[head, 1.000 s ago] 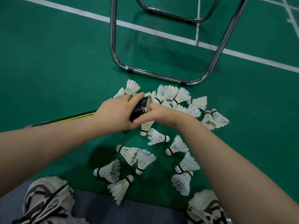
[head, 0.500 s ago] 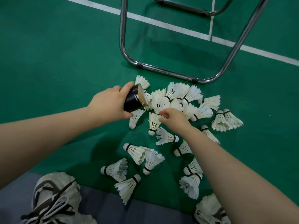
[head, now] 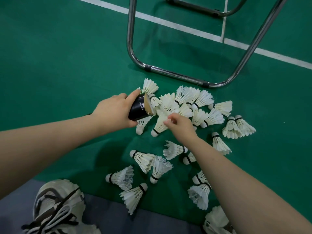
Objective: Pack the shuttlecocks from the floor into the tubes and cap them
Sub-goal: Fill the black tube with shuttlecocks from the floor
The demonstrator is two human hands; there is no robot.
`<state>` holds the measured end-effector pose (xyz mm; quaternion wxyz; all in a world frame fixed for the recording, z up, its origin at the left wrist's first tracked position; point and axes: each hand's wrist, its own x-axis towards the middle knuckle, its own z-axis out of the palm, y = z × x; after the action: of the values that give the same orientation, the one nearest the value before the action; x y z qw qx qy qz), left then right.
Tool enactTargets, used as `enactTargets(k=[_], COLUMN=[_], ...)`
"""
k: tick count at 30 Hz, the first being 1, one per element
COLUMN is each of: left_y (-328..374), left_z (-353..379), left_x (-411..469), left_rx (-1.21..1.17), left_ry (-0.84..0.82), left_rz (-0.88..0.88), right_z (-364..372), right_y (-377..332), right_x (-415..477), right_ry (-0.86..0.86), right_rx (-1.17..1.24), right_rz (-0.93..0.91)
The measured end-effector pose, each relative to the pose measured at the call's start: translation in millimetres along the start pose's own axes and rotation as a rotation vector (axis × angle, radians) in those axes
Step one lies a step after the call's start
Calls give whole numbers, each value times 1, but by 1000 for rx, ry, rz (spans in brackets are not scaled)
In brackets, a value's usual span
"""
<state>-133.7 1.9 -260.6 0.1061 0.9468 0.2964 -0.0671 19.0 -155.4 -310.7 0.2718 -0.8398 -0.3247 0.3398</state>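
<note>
My left hand (head: 114,112) grips a black shuttlecock tube (head: 139,108), tilted with its open cardboard mouth facing right toward the pile. My right hand (head: 179,124) pinches the feather skirt of a white shuttlecock (head: 159,126) lying cork-down-left just below the tube mouth. Several white shuttlecocks (head: 185,102) are heaped right of the tube, and several more (head: 143,159) lie scattered on the green floor nearer to me. The rest of the tube is hidden behind my left hand and forearm.
A chrome tubular chair frame (head: 177,76) stands on the floor just beyond the pile. White court lines (head: 168,22) cross the far floor. My two shoes (head: 57,208) are at the bottom edge, on a grey strip (head: 109,215).
My right hand left the tube mouth, dropped to the pile and closed its fingers on a shuttlecock's feathers. The left hand with the tube shifted slightly up and away.
</note>
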Motion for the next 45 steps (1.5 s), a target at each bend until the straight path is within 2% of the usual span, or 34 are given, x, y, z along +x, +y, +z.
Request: enactTargets(k=[6,9,12,15,18,23,25,32,34,38,40,42,45], left_y=[3,6,13,19,20,26,27,27,21,4,-4,-10,-17], left_z=[2,0,-1,-2,-5,-6,-6,-8,-9,-13,-11,-5,3], left_x=[-3,-6,-6,-4,-2,-5,-7,-10,-8,4,5,2,2], left_rx=[13,2,-4,-21,-47,-44,-46,11,-4,-44,-22,7,17], left_ry=[-10,-18,-18,-3,7,2,12,60,67,88,71,47,31], left_rz=[3,11,22,28,11,51,71,166,152,67,28,1,-29], right_z=[-17,-22,-20,-17,-18,-27,-32,-28,-21,-16,-22,-31,-36], right_y=[-25,-43,-55,-57,-54,-66,-69,-83,-86,-87,-74,-54,-27], right_x=[-4,-4,-6,-7,-6,-10,-10,-7,-6,9,21,32,45], right_ry=[428,483,377,266,112,-312,-454,-739,-653,-78,99,145,115], right_rx=[512,616,602,478,381,332,367,342,414,617,534,321,27], right_rz=[-32,-94,-216,-265,-264,-126,-125,-208,-187,-54,-21,51,120])
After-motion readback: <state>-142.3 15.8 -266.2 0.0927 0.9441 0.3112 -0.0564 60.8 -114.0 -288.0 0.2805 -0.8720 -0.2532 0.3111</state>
